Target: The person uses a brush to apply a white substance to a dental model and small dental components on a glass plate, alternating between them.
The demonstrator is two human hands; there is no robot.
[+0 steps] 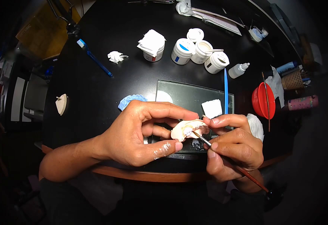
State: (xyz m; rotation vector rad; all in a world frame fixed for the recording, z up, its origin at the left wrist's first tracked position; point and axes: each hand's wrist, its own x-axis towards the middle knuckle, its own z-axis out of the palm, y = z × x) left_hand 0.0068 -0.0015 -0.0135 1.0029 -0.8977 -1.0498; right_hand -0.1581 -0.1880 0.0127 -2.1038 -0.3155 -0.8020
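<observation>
My left hand (134, 133) is closed on a cream plaster dental cast (177, 132), pinching it between thumb and fingertips. White powdery smears mark that thumb. In my right hand (237, 146) is a thin brush (255, 181) with a reddish-brown handle, gripped like a pen. Its tip touches or lies very close to a pale whitish patch on the inner side of the cast. Fingers of the right hand also reach the cast's right edge. Beneath both hands lies a dark glass slab (179, 90), with a folded white tissue (212, 108) on it.
A blue dental impression (128, 101) sits beyond my left hand. Farther back stand several white jars (182, 52) and a dropper bottle (239, 70). A blue stick (226, 90) lies by the slab. Right is a red bowl (259, 101) with another brush (268, 108); left, a toothbrush (96, 62) and plaster piece (61, 105).
</observation>
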